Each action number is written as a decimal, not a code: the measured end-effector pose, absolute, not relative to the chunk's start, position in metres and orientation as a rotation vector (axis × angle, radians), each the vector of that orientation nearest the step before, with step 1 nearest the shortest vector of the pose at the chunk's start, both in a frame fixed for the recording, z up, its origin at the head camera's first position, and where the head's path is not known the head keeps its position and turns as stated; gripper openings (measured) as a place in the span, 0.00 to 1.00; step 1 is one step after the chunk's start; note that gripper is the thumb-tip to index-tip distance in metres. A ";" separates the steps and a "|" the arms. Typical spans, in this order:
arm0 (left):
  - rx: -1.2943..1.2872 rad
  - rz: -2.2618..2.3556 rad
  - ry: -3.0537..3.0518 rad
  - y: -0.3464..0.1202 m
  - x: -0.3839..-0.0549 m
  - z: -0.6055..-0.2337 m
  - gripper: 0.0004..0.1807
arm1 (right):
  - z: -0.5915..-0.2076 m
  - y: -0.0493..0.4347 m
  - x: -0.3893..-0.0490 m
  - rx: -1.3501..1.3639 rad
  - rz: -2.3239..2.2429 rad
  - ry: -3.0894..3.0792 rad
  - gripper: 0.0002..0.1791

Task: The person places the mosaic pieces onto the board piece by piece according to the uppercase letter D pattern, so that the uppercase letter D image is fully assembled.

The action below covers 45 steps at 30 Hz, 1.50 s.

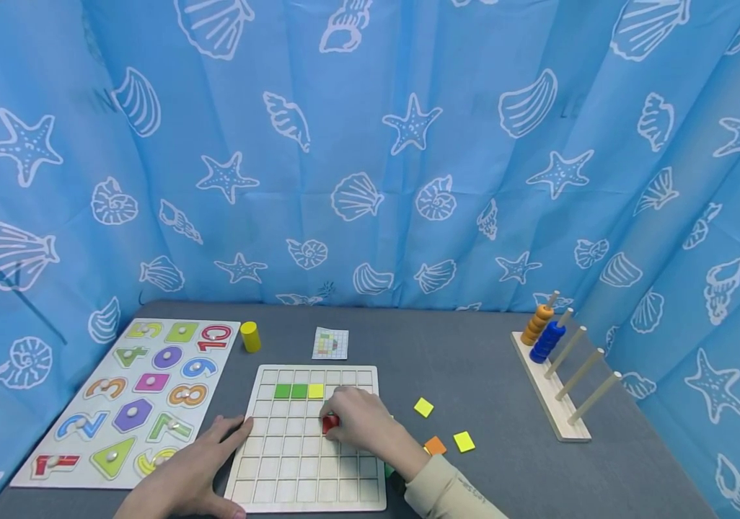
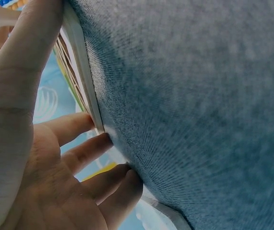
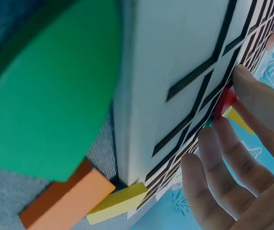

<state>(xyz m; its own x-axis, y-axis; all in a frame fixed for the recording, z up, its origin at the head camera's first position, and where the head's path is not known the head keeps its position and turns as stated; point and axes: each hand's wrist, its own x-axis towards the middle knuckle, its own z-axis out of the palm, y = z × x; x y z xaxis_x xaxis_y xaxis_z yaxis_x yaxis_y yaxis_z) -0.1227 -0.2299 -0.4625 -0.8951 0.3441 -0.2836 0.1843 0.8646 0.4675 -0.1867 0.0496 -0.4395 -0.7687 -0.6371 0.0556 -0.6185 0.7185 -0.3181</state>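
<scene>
My right hand (image 1: 362,418) pinches a small red tile (image 1: 329,424) between thumb and fingertips over the middle of a pale wooden grid board (image 1: 278,468). In the right wrist view the red tile (image 3: 226,99) is against the board's face or very near it. Two green tiles (image 1: 291,391) and a yellow tile (image 1: 316,391) sit side by side in the board's second row from the far side. My left hand (image 1: 191,468) rests along the board's left edge, fingers spread, with the thumb at the near left corner.
A number-and-shape puzzle (image 1: 162,347) lies left. A yellow cylinder (image 1: 250,337) and a printed card (image 1: 330,344) are beyond the board. Right of it lie loose yellow tiles (image 1: 464,441) and an orange tile (image 1: 435,445); farther right stands a peg rack (image 1: 555,404) with orange and blue beads.
</scene>
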 end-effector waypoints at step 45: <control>0.381 0.655 2.663 -0.232 -0.122 -0.465 0.73 | -0.430 0.108 -0.158 -0.978 -0.440 2.857 0.10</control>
<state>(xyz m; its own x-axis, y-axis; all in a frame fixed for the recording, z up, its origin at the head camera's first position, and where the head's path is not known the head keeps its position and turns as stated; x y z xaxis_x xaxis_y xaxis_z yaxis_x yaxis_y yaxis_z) -0.1218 -0.2323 -0.4651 -0.8948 0.3418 -0.2873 0.1696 0.8554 0.4895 -0.1583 0.1082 -0.4302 -0.7910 -0.6117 0.0079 -0.5858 0.7536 -0.2983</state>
